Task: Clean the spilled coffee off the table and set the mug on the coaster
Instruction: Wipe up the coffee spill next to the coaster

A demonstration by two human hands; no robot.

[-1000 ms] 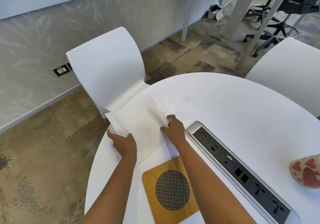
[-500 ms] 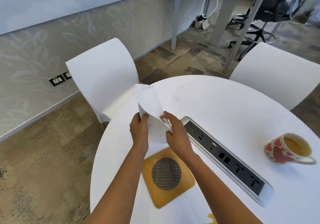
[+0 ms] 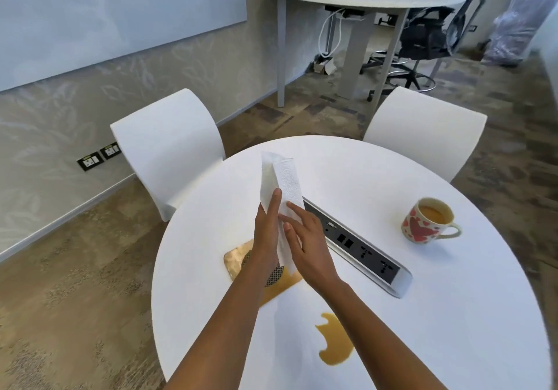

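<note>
Paper towel [image 3: 279, 184], folded, pressed between flat left hand [image 3: 267, 238] and right hand [image 3: 308, 247].

carpet [image 3: 75, 284] mottled brown | whiteboard [image 3: 105, 12] on wall | two white chairs [image 3: 169, 148]

So the paper towel [image 3: 279, 190], flat on the table [image 3: 377, 178] a second ago, has been lifted and folded into a narrow upright strip, pressed between the left hand [image 3: 267, 235] and right hand [image 3: 306, 246]. The view's been tilted too, so the mug [image 3: 428, 220] and the coffee spill [image 3: 335, 346] are now fully seen.
</note>
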